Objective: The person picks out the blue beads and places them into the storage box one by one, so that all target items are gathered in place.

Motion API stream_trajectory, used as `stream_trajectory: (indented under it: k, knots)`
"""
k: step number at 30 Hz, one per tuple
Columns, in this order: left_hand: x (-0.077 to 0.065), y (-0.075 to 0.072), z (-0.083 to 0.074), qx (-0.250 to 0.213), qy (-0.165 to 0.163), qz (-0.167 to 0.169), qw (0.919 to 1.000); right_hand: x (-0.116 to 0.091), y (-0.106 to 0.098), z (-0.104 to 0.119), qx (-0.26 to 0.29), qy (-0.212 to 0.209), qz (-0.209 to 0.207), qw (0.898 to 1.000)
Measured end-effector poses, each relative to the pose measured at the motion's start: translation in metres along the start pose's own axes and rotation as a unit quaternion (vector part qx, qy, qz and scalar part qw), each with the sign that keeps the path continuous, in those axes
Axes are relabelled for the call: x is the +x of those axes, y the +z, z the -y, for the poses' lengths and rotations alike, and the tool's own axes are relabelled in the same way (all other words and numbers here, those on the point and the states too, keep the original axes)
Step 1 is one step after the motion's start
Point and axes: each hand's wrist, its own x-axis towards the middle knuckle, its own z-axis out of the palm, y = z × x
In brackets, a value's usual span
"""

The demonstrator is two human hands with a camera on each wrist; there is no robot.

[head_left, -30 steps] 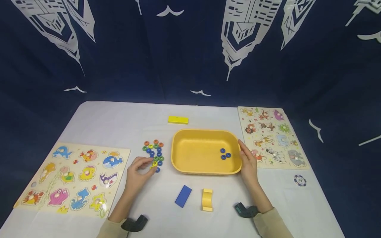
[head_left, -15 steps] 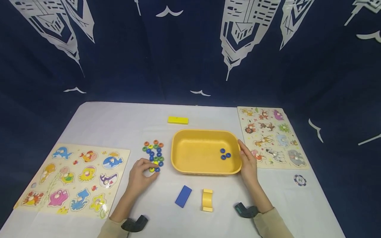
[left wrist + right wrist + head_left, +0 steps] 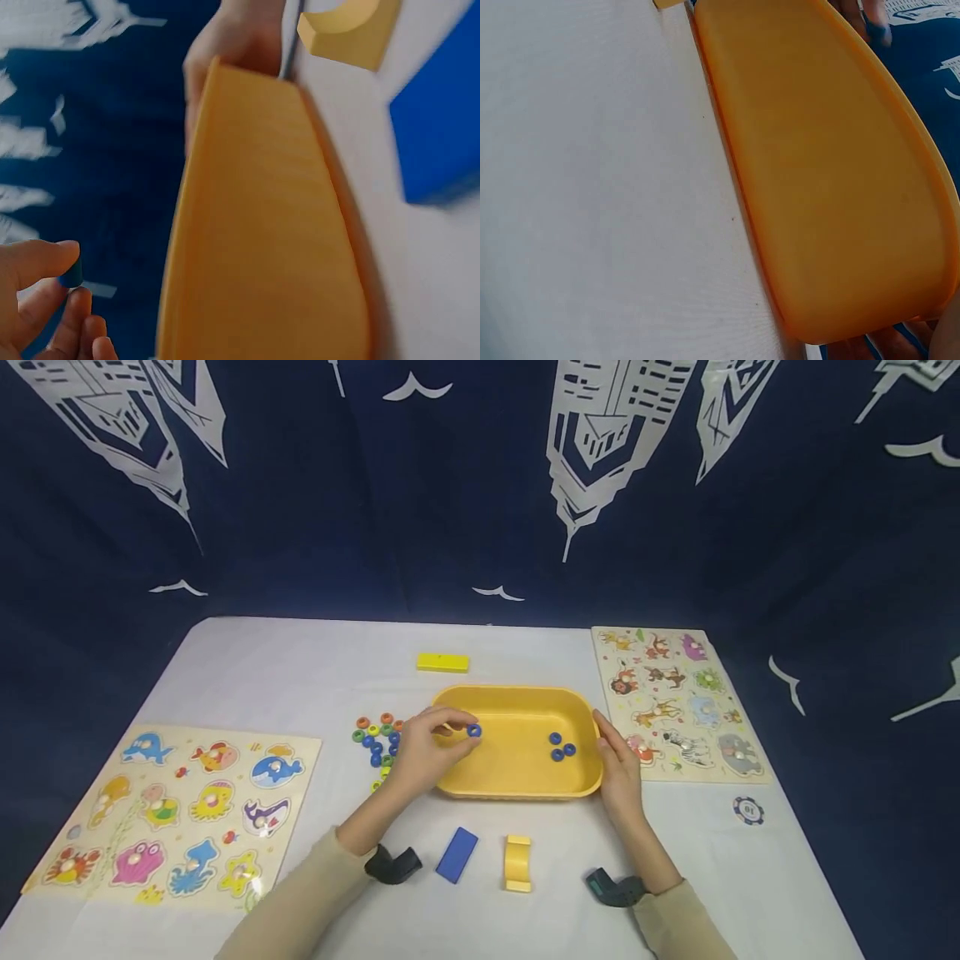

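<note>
My left hand pinches a blue bead with a hole through it, above the left part of a yellow tray. In the left wrist view, thumb and fingertips close on the bead, seen edge-on. Inside the tray, towards its right end, lie several blue beads, grouped together. My right hand holds the tray's right end at the rim; some of its fingers are hidden behind the wall in the right wrist view. Left of the tray, loose orange, green, yellow and blue beads are partly covered by my left hand.
A yellow block lies behind the tray. In front are a blue block and a pale yellow arched block. A sea-animal puzzle board lies left, another animal board right, with a poker chip below it.
My left hand has picked a blue bead from the near end of the loose group and carried it right and away from me, over the tray. My right hand stays at the tray's end.
</note>
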Motion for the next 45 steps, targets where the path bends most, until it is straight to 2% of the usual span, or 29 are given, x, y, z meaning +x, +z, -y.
stream_trajectory:
  k: [4,8,11,17,25,29,32,35,38,41,45]
  knots:
    - [0.025,0.033,-0.005,-0.013,-0.027,0.060,0.9977,0.000,0.003,0.000,-0.002,-0.008,0.005,1.000]
    - [0.042,0.063,0.003,-0.021,-0.049,0.116,0.9918,0.000,0.004,0.002,-0.004,-0.012,0.002,1.000]
    - [0.049,0.080,0.013,-0.012,-0.057,0.148,0.9872,-0.001,0.005,0.003,-0.002,-0.011,-0.002,1.000]
    - [0.052,0.098,0.025,0.039,-0.073,0.182,0.9798,0.000,0.006,0.002,-0.002,-0.006,0.005,1.000]
    - [0.052,0.106,0.027,0.120,-0.081,0.206,0.9677,-0.006,0.008,0.023,-0.002,-0.006,0.013,1.000]
    - [0.050,0.101,0.021,0.162,-0.049,0.199,0.9654,-0.009,0.010,0.029,-0.013,-0.006,0.012,1.000]
    - [0.046,0.088,0.003,0.183,-0.013,0.178,0.9669,-0.009,0.010,0.029,-0.015,-0.003,0.011,1.000]
    - [0.038,0.066,-0.019,0.164,0.011,0.141,0.9762,-0.009,0.009,0.027,-0.014,0.003,0.009,1.000]
    - [0.025,0.040,-0.032,0.112,0.032,0.093,0.9888,-0.006,0.007,0.020,-0.005,0.005,0.005,1.000]
    - [0.012,0.015,-0.029,0.073,0.053,0.032,0.9954,-0.003,0.004,0.011,0.000,0.006,0.001,1.000]
    - [-0.005,-0.014,-0.008,0.041,0.045,-0.052,0.9968,0.000,0.002,0.002,-0.007,0.000,-0.006,1.000]
